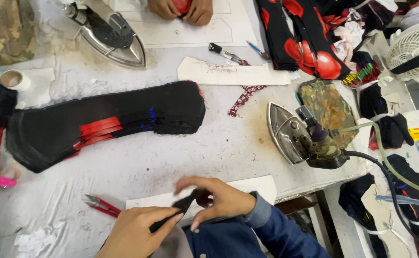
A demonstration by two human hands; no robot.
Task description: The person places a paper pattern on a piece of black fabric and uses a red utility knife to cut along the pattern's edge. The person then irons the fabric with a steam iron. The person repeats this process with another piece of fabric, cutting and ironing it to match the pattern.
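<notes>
Left hand (135, 231) low at the table's near edge, knuckles up, fingers curled, thumb and forefinger pinched shut. Right hand (219, 198) just beside it, slightly farther in, fingers bent and closed in a pinch, wrist in a blue sleeve angling toward the near right.

Worktop (171, 157) covered in stained white cloth. Stack of black cut fabric pieces (109, 122) with red stripes across the middle left. Steam iron (298, 136) on its side at right, beside a camouflage pad (331, 107). Second iron (111, 36) at upper left. White paper pattern (233, 74) above centre, patterned maroon strip (245, 98) just below it. Red snips (102, 205) near the front edge, tape roll (14, 79) and pink object (4, 181) at left.
</notes>
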